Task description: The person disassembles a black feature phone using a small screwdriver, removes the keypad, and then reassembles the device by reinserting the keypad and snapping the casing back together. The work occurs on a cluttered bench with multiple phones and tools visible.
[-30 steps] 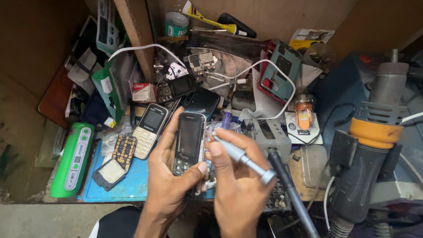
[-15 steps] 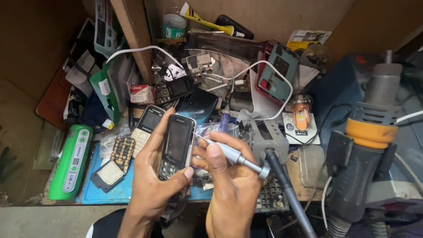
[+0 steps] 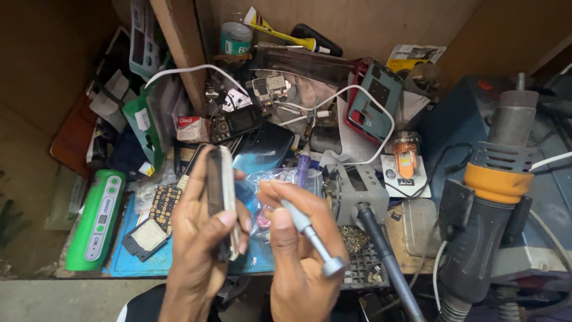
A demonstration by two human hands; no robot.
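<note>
Since the earlier frame, left hand point(image 3: 205, 238) has turned the phone point(image 3: 219, 194) edge-on above the blue mat point(image 3: 128, 262), gripping it; right hand point(image 3: 292, 238) grips the screwdriver point(image 3: 310, 232) beside it (case appears unopened).

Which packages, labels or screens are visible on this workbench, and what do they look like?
Small box: behind the left hand, red and white.
Round tin: back wall, green label band.
Green device: far left, long, pale label strip.
Phone: centre back, small dark screen.
</note>
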